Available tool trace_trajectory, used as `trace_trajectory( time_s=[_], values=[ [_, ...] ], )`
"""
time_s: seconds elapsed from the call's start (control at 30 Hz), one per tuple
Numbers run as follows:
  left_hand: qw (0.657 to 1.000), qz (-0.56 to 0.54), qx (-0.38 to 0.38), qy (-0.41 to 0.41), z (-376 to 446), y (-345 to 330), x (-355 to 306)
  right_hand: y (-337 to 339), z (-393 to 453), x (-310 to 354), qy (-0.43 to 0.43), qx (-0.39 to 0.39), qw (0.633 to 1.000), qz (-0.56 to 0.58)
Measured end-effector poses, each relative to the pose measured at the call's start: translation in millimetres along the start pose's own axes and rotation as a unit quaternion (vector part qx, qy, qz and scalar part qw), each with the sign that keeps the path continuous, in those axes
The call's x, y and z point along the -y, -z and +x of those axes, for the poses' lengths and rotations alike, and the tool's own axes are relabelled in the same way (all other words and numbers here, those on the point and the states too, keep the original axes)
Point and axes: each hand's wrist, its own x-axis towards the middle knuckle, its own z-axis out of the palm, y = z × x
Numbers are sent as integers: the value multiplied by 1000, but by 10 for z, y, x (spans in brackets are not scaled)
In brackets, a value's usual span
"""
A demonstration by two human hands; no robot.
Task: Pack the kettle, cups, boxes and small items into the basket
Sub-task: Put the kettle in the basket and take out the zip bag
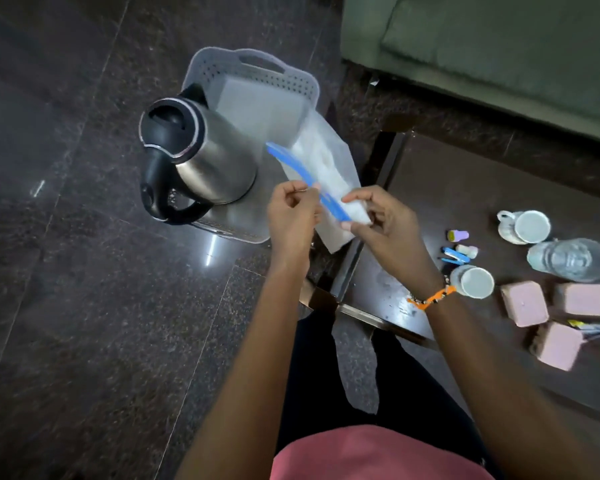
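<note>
A steel kettle (201, 150) with a black lid and handle stands inside the grey perforated basket (257, 76) on the floor. Both my hands hold a clear zip bag (321, 157) with a blue seal strip above the basket's near right corner. My left hand (291, 211) pinches the strip's left part. My right hand (381, 221) grips its right end. On the dark table to the right lie two white cups (530, 226) (475, 281), three pink boxes (524, 308) (584, 299) (556, 345), small bottles (458, 235) and blue clips (455, 256).
A glass jug (568, 259) lies on its side on the table (465, 181). A green sofa (499, 39) stands at the back right. The dark polished floor (84, 271) spreads to the left. My legs are between basket and table.
</note>
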Motion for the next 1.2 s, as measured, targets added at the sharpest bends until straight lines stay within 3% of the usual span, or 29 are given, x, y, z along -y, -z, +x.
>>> trace_trajectory(
  time_s=[0.13,0.27,0.37,0.6,0.73,0.93,1.07,1.2],
  values=[
    [998,34,55,-2,-364,-288,176,496,-367,-124,-26,-24,999,-28],
    [991,60,116,-14,-750,-591,336,928,-718,-267,-108,-89,976,-166],
    [984,79,159,-18,-1040,-831,449,1152,-896,-277,-113,-108,962,-226],
    [971,127,198,-48,-1404,-1162,665,1419,-987,-337,-97,-99,981,-139],
    [971,164,169,-30,-1446,-1191,776,1556,-1060,-437,-114,-129,969,-175],
    [979,190,33,-59,-1452,-1124,841,1678,-1223,-513,-55,-155,949,-270],
    [975,206,36,-77,-1465,-1150,868,1707,-1291,-472,-53,-155,909,-383],
    [970,215,79,-87,-1523,-1236,887,1722,-1373,-474,9,-150,896,-417]
  ],
)
